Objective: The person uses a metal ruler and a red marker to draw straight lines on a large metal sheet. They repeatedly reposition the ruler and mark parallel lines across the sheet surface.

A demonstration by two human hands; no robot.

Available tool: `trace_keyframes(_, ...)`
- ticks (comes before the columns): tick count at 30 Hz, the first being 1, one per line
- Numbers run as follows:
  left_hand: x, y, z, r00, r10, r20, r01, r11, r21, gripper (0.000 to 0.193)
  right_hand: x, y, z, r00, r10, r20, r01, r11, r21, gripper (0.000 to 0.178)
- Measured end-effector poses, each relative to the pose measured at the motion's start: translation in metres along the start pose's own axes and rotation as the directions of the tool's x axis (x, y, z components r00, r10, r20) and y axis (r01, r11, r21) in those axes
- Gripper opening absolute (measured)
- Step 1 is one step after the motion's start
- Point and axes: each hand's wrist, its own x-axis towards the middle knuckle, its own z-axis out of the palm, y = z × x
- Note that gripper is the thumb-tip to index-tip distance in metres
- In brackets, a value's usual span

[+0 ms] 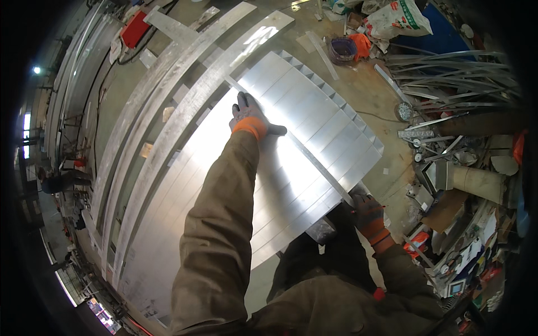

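Head view shows the gloved left hand (249, 116) flat, fingers spread, and the right hand (367, 211) pinching a long thin silvery metal straightedge (314, 162) across stiff, slippery, sharp-edged ribbed aluminium sheets (314, 112), best held at both ends.

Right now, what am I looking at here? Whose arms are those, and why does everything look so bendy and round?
A person wears a camera on their head, looking down, so those arms are their own. Its wide lens bends straight edges near the rim. The left hand, in a grey glove with an orange cuff, presses flat on a big shiny ribbed metal sheet. The right hand, gloved the same, grips the near end of a long thin metal straightedge lying across the sheet. Long curved metal strips lie beside it on the left. Metal scraps and clutter cover the floor to the right.
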Motion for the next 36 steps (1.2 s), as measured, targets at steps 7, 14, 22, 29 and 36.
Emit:
trace_keyframes(7, -0.023, -0.081, 0.04, 0.97, 0.144, -0.197, -0.153, 0.988, -0.032, 0.173, -0.031, -0.036, 0.008, 0.999, -0.036, -0.022, 0.039, 0.984, 0.172, 0.041)
trace_keyframes(14, -0.028, -0.123, 0.071, 0.944, 0.233, -0.235, -0.252, 0.966, -0.054, 0.167, -0.039, -0.065, 0.014, 0.999, 0.006, 0.054, -0.02, 0.965, 0.26, 0.036)
trace_keyframes(22, -0.034, -0.107, 0.065, 0.966, 0.168, -0.196, -0.172, 0.985, -0.005, 0.17, -0.032, -0.057, 0.012, 0.999, -0.034, -0.027, 0.04, 0.963, 0.267, 0.036)
trace_keyframes(29, -0.03, -0.107, 0.071, 0.983, 0.117, -0.14, -0.113, 0.993, 0.037, 0.173, -0.031, -0.055, 0.008, 1.0, -0.018, -0.02, 0.023, 0.957, 0.29, 0.036)
trace_keyframes(36, -0.023, -0.115, 0.081, 0.979, 0.119, -0.163, -0.114, 0.993, 0.044, 0.173, -0.031, -0.053, 0.012, 1.0, -0.001, 0.015, -0.003, 0.957, 0.289, 0.035)
